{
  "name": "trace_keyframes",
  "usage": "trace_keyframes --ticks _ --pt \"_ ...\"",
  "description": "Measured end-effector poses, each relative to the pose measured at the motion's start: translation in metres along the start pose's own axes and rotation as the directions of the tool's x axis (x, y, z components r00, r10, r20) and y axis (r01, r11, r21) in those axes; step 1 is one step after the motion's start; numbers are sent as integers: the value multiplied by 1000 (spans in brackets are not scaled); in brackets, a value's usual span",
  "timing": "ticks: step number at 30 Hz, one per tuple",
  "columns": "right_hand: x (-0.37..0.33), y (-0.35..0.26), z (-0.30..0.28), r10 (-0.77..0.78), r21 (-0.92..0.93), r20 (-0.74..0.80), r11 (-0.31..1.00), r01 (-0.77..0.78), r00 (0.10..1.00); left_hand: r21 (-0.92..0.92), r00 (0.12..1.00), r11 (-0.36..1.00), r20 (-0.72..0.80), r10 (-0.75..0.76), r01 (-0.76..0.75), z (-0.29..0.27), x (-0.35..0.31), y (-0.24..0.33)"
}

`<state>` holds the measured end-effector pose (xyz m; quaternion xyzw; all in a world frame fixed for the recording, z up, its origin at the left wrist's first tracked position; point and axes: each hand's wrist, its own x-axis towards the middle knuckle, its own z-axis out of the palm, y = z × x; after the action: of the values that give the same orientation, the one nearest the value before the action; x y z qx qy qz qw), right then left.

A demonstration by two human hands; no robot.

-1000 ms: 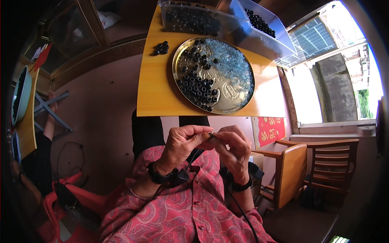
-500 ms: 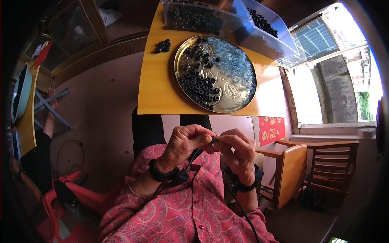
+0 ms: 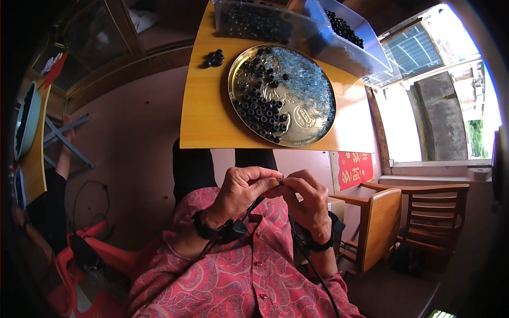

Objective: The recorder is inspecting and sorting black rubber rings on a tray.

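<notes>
Just beyond my lap, my left hand [image 3: 245, 190] and my right hand [image 3: 306, 197] meet fingertip to fingertip. Both pinch a small black piece [image 3: 280, 182], nearly all of it covered by the fingers. Past the hands, a round gold-coloured metal tray [image 3: 290, 139] rests on a yellow table [image 3: 204, 116]. Its left side carries many small black ring-shaped pieces [image 3: 260, 108] with hollow middles. A heap of tiny clear, glinting bits [image 3: 307, 77] covers its upper right.
A few black pieces [image 3: 214, 58] lie left of the tray. Behind stand two clear plastic bins [image 3: 347, 50], [image 3: 265, 36] holding more. Wooden chairs [image 3: 382, 222] are at right, a red plastic chair [image 3: 74, 265] at left. Another person's arm [image 3: 64, 153] shows at far left, near a pale basin [image 3: 31, 124].
My fingers have closed in further around the small black piece, which shows less than before. My right fingers have shifted slightly. The tray and its contents look the same.
</notes>
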<state>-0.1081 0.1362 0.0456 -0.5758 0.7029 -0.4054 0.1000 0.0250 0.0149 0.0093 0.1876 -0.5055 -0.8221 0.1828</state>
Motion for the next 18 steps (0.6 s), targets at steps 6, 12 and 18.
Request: trace_keyframes --ticks 6,12,18 --pt "4 -3 0 -45 -76 3 996 46 999 15 999 999 -1 -43 43 -2 1 -4" --pt "7 -4 1 -53 -38 -12 998 52 999 -105 998 993 -5 -63 62 -2 -3 -4" --pt "9 -3 2 -36 48 2 998 36 999 -102 994 990 55 -91 97 -5 -2 0"
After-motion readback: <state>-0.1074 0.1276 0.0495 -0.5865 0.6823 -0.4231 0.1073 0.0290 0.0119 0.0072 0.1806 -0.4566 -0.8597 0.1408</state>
